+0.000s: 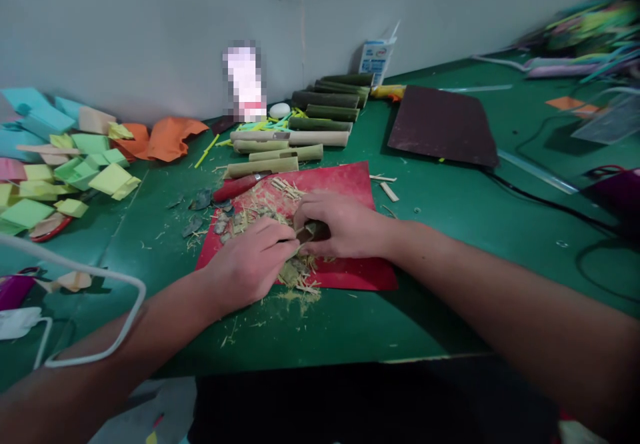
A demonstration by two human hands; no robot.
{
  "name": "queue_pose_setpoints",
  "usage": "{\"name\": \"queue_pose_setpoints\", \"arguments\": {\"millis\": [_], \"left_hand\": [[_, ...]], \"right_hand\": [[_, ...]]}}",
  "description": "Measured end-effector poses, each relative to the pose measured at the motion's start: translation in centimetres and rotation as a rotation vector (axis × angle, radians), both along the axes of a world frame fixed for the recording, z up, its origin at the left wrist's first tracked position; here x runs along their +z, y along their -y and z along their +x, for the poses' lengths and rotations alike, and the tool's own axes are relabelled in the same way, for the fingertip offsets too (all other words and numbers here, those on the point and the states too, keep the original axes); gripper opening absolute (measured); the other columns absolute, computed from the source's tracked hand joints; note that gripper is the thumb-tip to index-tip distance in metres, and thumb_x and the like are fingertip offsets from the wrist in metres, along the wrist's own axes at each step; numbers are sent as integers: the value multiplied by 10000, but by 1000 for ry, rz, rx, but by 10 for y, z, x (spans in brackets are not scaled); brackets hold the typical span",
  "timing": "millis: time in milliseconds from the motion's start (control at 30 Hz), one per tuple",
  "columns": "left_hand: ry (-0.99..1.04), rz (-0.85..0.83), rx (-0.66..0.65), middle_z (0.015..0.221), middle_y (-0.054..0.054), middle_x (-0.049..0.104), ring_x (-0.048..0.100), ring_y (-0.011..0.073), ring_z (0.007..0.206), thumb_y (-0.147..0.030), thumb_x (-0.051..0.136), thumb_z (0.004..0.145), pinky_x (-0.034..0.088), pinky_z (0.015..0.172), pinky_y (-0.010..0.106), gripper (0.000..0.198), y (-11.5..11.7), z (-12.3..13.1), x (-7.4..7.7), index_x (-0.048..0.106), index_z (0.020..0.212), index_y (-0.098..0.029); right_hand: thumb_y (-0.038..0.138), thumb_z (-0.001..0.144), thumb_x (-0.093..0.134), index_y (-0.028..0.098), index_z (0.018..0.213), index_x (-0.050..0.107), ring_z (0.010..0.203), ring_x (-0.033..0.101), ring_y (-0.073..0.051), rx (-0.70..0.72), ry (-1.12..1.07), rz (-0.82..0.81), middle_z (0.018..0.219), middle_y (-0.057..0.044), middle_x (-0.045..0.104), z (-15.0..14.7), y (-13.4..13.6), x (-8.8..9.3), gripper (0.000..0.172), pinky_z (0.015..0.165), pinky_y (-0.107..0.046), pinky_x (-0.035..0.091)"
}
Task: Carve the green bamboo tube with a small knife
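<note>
Over a red sheet (350,274) strewn with bamboo shavings, my two hands meet at the fingertips. My right hand (343,224) curls its fingers and thumb round a small brownish-green piece (312,233), which looks like bamboo and is mostly hidden. From the other side my left hand (253,257) is closed in a pinch against the right fingertips; whatever lies in its fingers is hidden. A knife with a red handle (235,189) rests along the sheet's far left edge. Pale slivers (286,188) and dark green flakes (203,199) lie about the hands.
Bamboo tubes (320,139) lie in a row behind the sheet. A phone (245,84) leans on the wall, and a drink carton (376,61) stands farther right. Folded paper (75,164) covers the left side. A dark board (443,124) lies right. A white cable (135,317) crosses my left forearm.
</note>
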State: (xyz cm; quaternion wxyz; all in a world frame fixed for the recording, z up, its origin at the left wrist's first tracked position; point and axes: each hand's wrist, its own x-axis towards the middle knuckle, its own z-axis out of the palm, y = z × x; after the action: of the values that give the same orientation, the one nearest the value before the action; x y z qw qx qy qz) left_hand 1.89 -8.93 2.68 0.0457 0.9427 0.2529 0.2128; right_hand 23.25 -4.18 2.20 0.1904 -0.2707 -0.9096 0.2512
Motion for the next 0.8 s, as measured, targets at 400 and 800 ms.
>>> {"name": "queue_pose_setpoints", "arguments": {"millis": [400,800], "left_hand": [[55,-36,118,1123,107,605,572,182,1030,-117,559,825,480,910,334,242,18,-16,-5,599,1062,-148],[111,-154,291,1085,67,614,585,161,988,-172,534,849,473,891,313,135,18,-8,3,641,931,-182]], "right_hand": [[324,741,662,194,870,567,807,501,-169,2,16,35,880,-31,567,-3,2,0,206,688,-290,373],[335,746,643,185,873,571,774,493,-169,-33,41,15,866,-38,563,-3,4,1,209,634,-273,348]]}}
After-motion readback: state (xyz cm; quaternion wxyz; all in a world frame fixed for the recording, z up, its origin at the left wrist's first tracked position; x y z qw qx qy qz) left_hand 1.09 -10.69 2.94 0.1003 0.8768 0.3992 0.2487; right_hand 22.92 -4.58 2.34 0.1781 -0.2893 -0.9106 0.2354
